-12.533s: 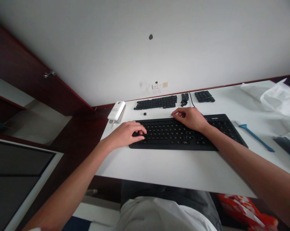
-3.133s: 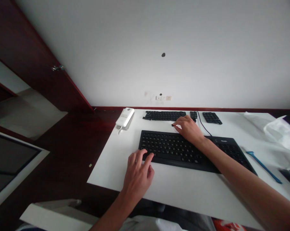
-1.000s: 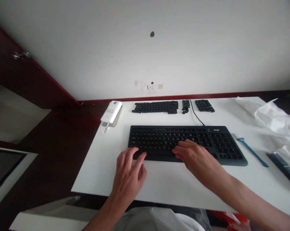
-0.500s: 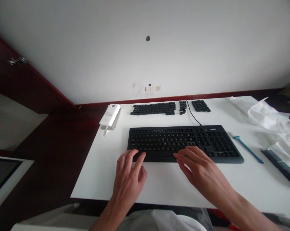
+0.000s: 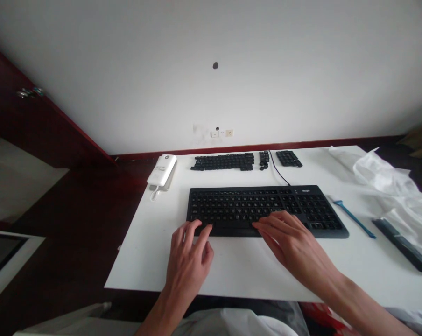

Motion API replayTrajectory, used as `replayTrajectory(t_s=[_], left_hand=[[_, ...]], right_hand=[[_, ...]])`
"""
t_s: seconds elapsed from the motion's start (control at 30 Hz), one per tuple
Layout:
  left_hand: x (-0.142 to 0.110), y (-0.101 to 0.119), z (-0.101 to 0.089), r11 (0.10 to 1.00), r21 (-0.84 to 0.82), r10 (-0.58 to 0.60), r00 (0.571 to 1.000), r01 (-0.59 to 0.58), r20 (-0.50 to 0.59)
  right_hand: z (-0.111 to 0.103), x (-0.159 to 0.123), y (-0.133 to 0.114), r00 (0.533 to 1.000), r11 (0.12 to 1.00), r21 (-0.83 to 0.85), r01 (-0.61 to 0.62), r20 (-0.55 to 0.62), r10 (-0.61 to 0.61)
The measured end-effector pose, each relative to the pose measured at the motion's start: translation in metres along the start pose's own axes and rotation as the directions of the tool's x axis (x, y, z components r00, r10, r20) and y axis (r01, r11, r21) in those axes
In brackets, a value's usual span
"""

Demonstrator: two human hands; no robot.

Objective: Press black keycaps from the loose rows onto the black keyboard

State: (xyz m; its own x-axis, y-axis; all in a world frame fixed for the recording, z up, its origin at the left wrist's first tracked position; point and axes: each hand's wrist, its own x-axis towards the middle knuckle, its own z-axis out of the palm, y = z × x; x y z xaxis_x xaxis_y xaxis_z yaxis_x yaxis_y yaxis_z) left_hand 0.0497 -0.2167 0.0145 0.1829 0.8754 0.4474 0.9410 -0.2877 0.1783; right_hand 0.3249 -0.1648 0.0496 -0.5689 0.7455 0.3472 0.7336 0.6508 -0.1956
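Note:
A black full-size keyboard [image 5: 263, 210] lies on the white desk [image 5: 253, 270], its cable running back toward the wall. My left hand [image 5: 188, 263] rests with its fingertips on the keyboard's front left, holding nothing. My right hand [image 5: 288, 238] lies over the lower front keys right of centre, its fingers spread and empty. Behind the keyboard are loose blocks of black keycaps [image 5: 223, 162] in rows, with a smaller cluster [image 5: 264, 160] and another block [image 5: 288, 158] to their right. Neither hand touches these.
A white power bank [image 5: 161, 170] with a short cable lies at the desk's back left. To the right are a slim blue tool [image 5: 353, 218], a dark strip [image 5: 403, 247] and crumpled white plastic [image 5: 382, 172]. The wall has sockets [image 5: 221, 133]; the dark red floor lies left.
Since the oldest frame, both hands have moved from the upper keys to the keyboard's front edge. In the last second the view shifted slightly, and my right hand moved only a little.

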Motion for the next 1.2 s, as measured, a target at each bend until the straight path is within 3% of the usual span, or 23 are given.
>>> replayTrajectory(t_s=[0.43, 0.83, 1.0, 1.2], left_hand=[[-0.002, 0.0, 0.0, 1.0, -0.008, 0.0, 1.0, 0.0, 0.013], [-0.001, 0.0, 0.002, 0.999, -0.033, -0.012, 1.0, 0.011, -0.003], [-0.001, -0.001, 0.002, 1.0, -0.025, 0.002, 1.0, -0.002, -0.021], [0.001, -0.001, 0.001, 1.0, -0.004, -0.002, 1.0, 0.002, -0.022]], right_hand=[[-0.005, 0.017, 0.007, 0.998, 0.998, 0.016, 0.064, 0.016, -0.064], [-0.001, 0.014, 0.011, 1.0, 0.995, 0.093, 0.023, 0.004, -0.024], [-0.002, 0.043, 0.038, 0.998, 0.995, 0.092, -0.038, -0.045, 0.043], [0.016, 0.103, 0.095, 0.992, 0.992, -0.088, -0.086, -0.097, 0.077]])
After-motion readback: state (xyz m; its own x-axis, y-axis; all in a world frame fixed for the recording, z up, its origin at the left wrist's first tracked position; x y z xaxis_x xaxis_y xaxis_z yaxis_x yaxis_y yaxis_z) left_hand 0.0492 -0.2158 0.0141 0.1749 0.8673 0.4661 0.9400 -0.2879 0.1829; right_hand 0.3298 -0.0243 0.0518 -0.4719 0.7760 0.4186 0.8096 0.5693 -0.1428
